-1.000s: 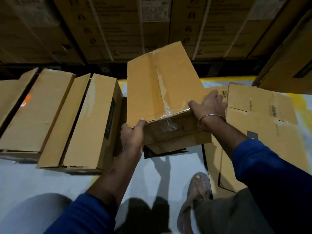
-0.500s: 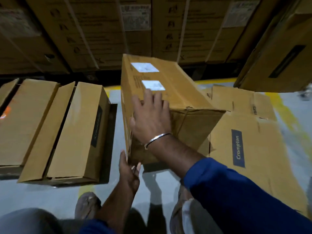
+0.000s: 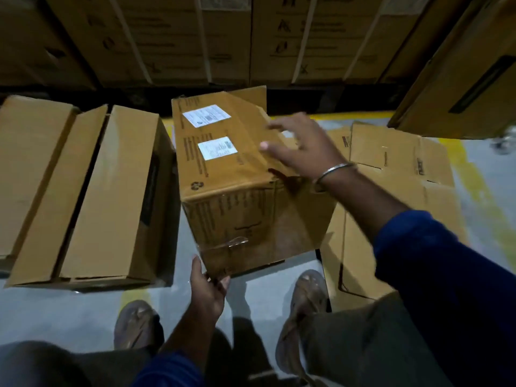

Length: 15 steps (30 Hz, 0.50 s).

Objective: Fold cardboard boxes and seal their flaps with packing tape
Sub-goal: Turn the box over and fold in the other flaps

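Box (image 3: pixel 223 174) is pinched at its lower corner by left hand (image 3: pixel 208 291) for steadying, while right hand (image 3: pixel 301 152) is spread above it.

We see a grey floor (image 3: pixel 265 297) below the fingers (image 3: pixel 223 282) of our left hand (image 3: pixel 208 289), with a brown sandal (image 3: pixel 134 322) to their left and another sandal (image 3: pixel 305 297) to their right. A yellow floor line (image 3: pixel 474 174) runs well to the right of the fingers (image 3: pixel 275 125) of our right hand (image 3: pixel 304 152). A wall of stacked printed cartons (image 3: pixel 223 37) stands far beyond them, and a steel bangle (image 3: pixel 335 171) and a blue sleeve (image 3: pixel 435 275) sit behind them on the wrist and arm.
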Each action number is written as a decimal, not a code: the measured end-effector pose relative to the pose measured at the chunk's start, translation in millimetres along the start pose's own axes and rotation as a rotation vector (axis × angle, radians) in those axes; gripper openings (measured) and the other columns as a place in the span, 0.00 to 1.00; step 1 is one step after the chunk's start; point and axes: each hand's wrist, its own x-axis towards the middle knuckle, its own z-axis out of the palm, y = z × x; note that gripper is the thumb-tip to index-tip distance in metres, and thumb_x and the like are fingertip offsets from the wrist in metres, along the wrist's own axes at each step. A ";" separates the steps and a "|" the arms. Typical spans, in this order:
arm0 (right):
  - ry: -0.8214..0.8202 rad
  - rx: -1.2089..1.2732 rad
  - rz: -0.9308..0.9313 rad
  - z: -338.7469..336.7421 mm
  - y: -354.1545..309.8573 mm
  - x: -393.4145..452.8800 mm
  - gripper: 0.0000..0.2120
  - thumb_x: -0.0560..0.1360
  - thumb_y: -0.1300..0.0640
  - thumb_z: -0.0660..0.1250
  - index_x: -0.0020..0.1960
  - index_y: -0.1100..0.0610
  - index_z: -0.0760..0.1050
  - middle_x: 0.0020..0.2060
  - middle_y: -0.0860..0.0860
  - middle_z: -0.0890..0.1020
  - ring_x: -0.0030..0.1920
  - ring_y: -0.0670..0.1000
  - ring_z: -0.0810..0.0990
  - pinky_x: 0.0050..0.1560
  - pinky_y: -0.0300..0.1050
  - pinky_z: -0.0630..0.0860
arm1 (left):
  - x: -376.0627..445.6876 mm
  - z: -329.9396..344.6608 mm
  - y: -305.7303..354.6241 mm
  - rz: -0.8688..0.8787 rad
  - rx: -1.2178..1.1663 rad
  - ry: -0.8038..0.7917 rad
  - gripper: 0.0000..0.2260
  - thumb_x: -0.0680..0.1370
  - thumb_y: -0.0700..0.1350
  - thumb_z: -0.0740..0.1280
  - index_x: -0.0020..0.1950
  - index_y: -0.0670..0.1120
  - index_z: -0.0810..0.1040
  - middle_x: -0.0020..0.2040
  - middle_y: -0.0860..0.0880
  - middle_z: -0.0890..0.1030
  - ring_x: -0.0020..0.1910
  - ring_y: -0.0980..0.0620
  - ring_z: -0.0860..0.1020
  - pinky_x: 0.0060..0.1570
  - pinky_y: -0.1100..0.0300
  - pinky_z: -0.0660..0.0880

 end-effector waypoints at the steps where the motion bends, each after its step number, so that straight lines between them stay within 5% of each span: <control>1: 0.026 0.096 0.122 -17.1 20.0 -2.3 0.30 0.74 0.37 0.73 0.72 0.48 0.75 0.66 0.49 0.76 0.66 0.47 0.72 0.64 0.47 0.71 | 5.5 -2.6 -0.6 -0.007 0.009 -0.001 0.34 0.79 0.65 0.67 0.72 0.39 0.72 0.63 0.39 0.83 0.63 0.40 0.82 0.72 0.44 0.72; 4: -0.063 0.388 0.428 -45.7 79.1 -26.2 0.56 0.57 0.25 0.75 0.78 0.50 0.67 0.70 0.51 0.72 0.69 0.49 0.70 0.65 0.48 0.67 | 11.5 -5.5 -0.9 -0.013 0.018 0.001 0.36 0.78 0.67 0.68 0.75 0.41 0.71 0.64 0.40 0.82 0.63 0.40 0.81 0.73 0.44 0.71; 7: -0.287 0.475 0.665 -43.1 122.5 -54.4 0.63 0.48 0.26 0.81 0.77 0.51 0.68 0.72 0.50 0.73 0.72 0.54 0.70 0.69 0.56 0.67 | 12.5 -1.6 2.0 -0.003 0.033 0.003 0.36 0.77 0.66 0.69 0.75 0.42 0.71 0.65 0.39 0.81 0.64 0.40 0.81 0.72 0.44 0.72; 8: -0.345 0.474 0.719 -38.4 126.8 -59.6 0.59 0.48 0.30 0.83 0.73 0.53 0.72 0.69 0.49 0.77 0.70 0.54 0.72 0.68 0.55 0.67 | 10.2 0.2 3.4 -0.002 0.061 0.005 0.36 0.77 0.66 0.70 0.76 0.43 0.71 0.65 0.39 0.81 0.63 0.40 0.81 0.71 0.44 0.74; 11: -0.365 0.356 0.731 -22.9 124.3 -58.8 0.26 0.67 0.45 0.81 0.56 0.60 0.78 0.55 0.54 0.82 0.60 0.56 0.78 0.63 0.53 0.73 | 2.4 1.7 5.3 -0.016 0.169 -0.011 0.35 0.78 0.68 0.67 0.76 0.45 0.70 0.65 0.40 0.81 0.61 0.40 0.82 0.58 0.49 0.79; 15: -0.203 0.315 0.609 -16.7 119.0 -45.2 0.19 0.72 0.50 0.78 0.49 0.63 0.77 0.53 0.64 0.83 0.58 0.64 0.82 0.57 0.58 0.81 | -6.9 4.5 18.7 -0.052 0.467 0.074 0.42 0.75 0.74 0.62 0.81 0.49 0.64 0.77 0.39 0.70 0.73 0.37 0.70 0.67 0.42 0.70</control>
